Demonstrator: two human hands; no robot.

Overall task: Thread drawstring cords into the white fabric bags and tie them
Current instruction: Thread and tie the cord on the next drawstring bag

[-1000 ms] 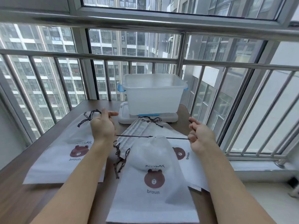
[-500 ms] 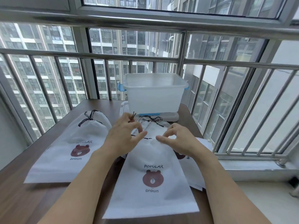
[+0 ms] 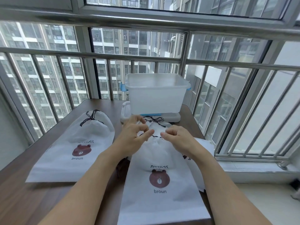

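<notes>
Both hands had closed in from the stretched-apart pull of a second before. Left hand (image 3: 132, 135) and right hand (image 3: 176, 138) pinched the thin black cord (image 3: 154, 136) at the gathered neck of the soft white bag (image 3: 159, 200), which lay directly below them on the brown bench (image 3: 24, 200). Left of them lay a tied bag (image 3: 73, 153); beyond stood a translucent plastic bin (image 3: 155, 93).

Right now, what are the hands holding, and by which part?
Both the left hand and right hand pinch the black drawstring cord by its ends, at the gathered neck of the front white bag.
</notes>
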